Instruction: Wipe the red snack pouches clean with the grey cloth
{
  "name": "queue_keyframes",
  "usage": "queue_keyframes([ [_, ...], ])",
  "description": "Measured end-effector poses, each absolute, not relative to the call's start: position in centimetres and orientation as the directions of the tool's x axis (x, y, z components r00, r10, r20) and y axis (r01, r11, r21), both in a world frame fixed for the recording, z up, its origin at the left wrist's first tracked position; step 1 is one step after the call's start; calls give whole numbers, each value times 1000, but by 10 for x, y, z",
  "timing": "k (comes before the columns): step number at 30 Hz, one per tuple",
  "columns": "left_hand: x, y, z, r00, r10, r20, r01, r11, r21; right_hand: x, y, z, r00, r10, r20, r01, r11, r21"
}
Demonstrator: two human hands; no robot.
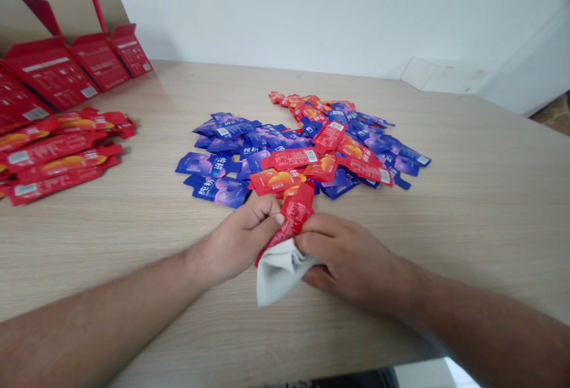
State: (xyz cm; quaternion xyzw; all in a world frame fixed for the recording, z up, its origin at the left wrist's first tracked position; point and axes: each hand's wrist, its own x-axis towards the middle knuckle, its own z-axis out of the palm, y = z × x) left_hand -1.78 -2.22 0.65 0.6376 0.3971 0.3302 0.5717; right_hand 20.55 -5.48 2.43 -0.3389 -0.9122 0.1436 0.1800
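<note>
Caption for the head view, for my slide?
Left hand and right hand grip a red sachet against a white cloth, near a heap of blue and red sachets.

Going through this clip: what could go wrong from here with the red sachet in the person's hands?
The red sachet, gripped between the left hand and right hand, could slip and land in the loose pile of blue and red sachets just ahead, where it might be hard to tell apart from the others. Pressed against the white cloth, it might also crease or split if squeezed too hard.
</note>
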Motion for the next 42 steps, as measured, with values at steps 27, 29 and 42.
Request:
queue_keyframes([
  [27,-18,-19,5,491,871,-13,116,-50,992,213,-46,24,-542,787,296,673,617,-409],
  [29,-18,-19,5,493,870,-8,108,-52,993,214,-44,24,-475,815,333,718,577,-388],
  [42,-41,-5,32,435,897,71,205,-175,963,217,-43,20,-556,755,349,590,653,-474],
])
